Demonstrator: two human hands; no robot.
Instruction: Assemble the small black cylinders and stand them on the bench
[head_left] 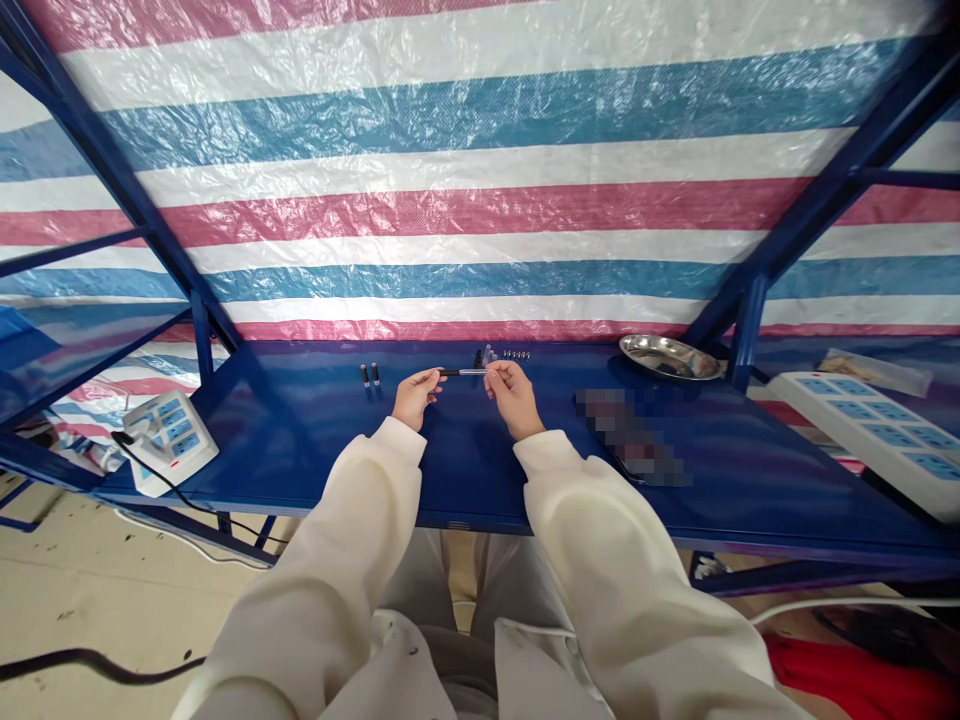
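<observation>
A slim pen (pixel 459 372), dark at its left part and clear or greyish toward the right, lies level between my two hands above the blue tabletop. The fingertips of my left hand (pixel 415 398) pinch its dark end. My right hand (pixel 516 396) has its thumb and fingers closed on the clear end. Just behind the pen are small black pieces (pixel 478 357), some clear plastic bits (pixel 490 353) and a row of several tiny shiny pieces (pixel 517 355), too small to name surely. Left of my left hand stand two short black cylinders (pixel 365 375) with light ends.
A round metal dish (pixel 667 357) sits at the back right. Nearer lies a blurred dark flat object (pixel 630 437). White power strips rest at the left (pixel 169 440) and the right (pixel 874 430). Blue frame posts (pixel 746 330) and a striped sheet (pixel 480 210) bound the blue table (pixel 300 430).
</observation>
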